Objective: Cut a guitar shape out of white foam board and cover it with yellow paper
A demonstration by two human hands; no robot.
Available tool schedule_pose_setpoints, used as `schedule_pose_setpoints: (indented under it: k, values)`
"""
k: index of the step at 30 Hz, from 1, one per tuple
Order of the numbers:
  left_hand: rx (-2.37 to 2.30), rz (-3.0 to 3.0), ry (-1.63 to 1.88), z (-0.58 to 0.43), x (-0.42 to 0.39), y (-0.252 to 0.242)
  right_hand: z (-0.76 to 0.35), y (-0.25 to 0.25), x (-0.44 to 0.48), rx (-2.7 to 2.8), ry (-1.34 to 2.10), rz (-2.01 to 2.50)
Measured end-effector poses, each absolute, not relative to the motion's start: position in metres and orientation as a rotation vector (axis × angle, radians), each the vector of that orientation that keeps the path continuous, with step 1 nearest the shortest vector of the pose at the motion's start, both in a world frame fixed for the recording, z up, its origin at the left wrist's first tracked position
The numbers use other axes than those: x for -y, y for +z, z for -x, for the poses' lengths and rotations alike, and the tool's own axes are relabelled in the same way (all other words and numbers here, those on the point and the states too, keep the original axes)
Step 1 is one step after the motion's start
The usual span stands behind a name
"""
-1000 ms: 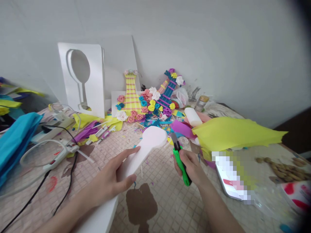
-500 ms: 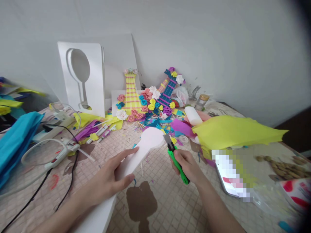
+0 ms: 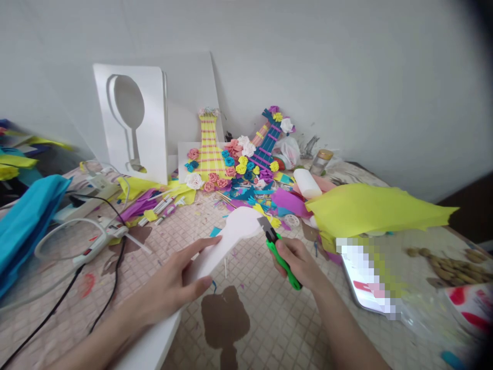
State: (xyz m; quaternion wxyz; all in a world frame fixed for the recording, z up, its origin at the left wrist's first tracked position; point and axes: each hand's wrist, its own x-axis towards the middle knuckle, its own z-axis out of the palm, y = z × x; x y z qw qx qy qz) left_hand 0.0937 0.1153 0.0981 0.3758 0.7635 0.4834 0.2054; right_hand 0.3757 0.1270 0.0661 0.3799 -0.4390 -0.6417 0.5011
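My left hand (image 3: 181,277) grips a white foam board cutout (image 3: 241,223) around its narrow neck, thumb on one edge and fingers on the other. The cutout has a rounded head at the far end and widens toward me under my forearm. In my right hand (image 3: 295,259) is a green utility knife (image 3: 283,263), its blade out and pointing up and to the left. The blade tip lies at the right edge of the rounded head; whether it touches the foam I cannot tell.
Paper-flower guitar shapes (image 3: 210,149) stand against the wall beside a white board with a cut-out hole (image 3: 150,113). Yellow crepe paper (image 3: 373,210) and a phone (image 3: 360,282) lie at right. A power strip (image 3: 96,244) with cables and blue paper (image 3: 31,221) are at left.
The rounded head of the cutout has dipped slightly toward me. The knife blade has come closer to its right edge. Both hands keep their grips.
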Motion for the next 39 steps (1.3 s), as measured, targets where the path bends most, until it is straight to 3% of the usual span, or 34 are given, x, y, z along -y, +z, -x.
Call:
schedule_pose_setpoints:
  k: [39]
  values:
    - [-1.168, -1.851, 0.468, -0.096, -0.110, 0.083, -0.372, 0.065, -0.123, 1.847, 1.212, 1.079]
